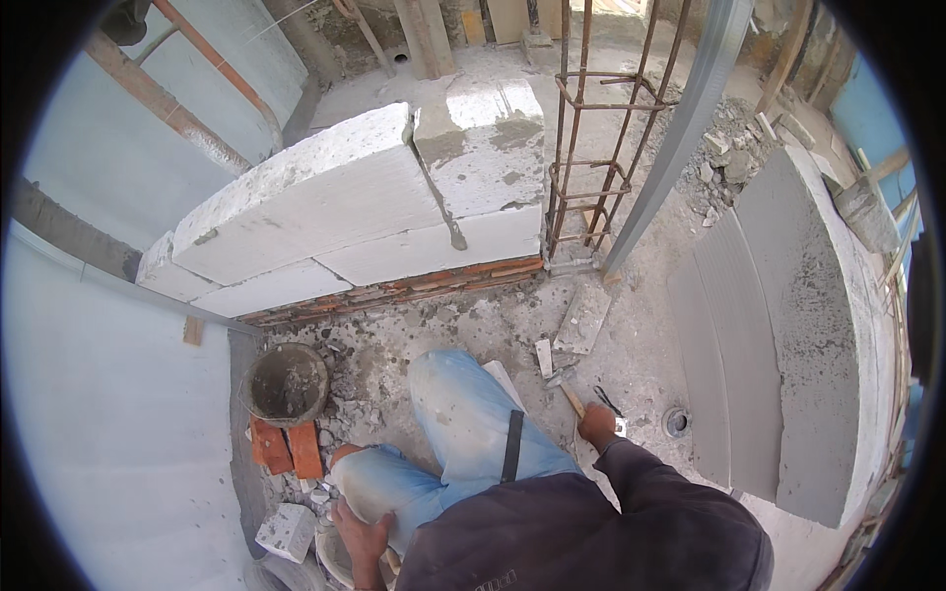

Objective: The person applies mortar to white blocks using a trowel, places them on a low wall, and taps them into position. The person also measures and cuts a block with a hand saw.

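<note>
Handling the hammer (570,394) low by the floor (645,379), in front of the white block wall (315,202), seems to be the step in hand, and the next move would call for a firm grip and room around the loose slab (583,318). The right hand (597,426) is clenched around the wooden handle, the head near a small white offcut (544,358), while the left hand (364,538), fingers loosely spread, is by the left knee (367,485); whether it touches it, I cannot tell.
</note>
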The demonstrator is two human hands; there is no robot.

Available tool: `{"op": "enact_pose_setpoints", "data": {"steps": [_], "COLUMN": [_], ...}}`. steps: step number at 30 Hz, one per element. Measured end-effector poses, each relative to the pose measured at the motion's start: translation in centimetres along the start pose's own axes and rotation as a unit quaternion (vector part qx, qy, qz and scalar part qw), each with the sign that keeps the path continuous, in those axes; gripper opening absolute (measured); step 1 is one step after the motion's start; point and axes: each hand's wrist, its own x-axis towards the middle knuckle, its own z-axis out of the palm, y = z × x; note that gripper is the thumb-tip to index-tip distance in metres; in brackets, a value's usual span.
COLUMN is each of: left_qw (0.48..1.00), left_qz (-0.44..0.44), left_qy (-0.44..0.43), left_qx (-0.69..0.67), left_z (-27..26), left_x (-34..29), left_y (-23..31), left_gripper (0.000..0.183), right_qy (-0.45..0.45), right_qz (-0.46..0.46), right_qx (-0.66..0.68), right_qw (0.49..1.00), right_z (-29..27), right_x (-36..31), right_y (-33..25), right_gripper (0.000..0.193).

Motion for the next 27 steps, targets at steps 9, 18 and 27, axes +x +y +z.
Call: {"op": "enact_pose_setpoints", "data": {"steps": [9,18,27], "left_qw": [0.876,0.796,0.818], "left_qz": [0.427,0.554,0.541], "left_qy": [0.203,0.232,0.184], "left_qx": [-0.091,0.075,0.069], "left_z": [-6.9,-8.2,-7.9], "left_x": [20.6,26.9,28.8], "left_y": [25.5,44.8,45.7], "left_gripper": [0.049,0.057,0.042], "right_qy": [-0.070,0.037,-0.009], "right_qz": [0.009,-0.123,-0.101], "right_qx": [0.551,0.801,0.736], "right_qw": [0.831,0.585,0.670], "right_z": [-14.6,-35.4,-36.9], "right_x": [-3.2,-1.8,-1.7], "right_y": [-6.7,-21.5,-22.5], "right_gripper": [0.033,0.024,0.021]}}
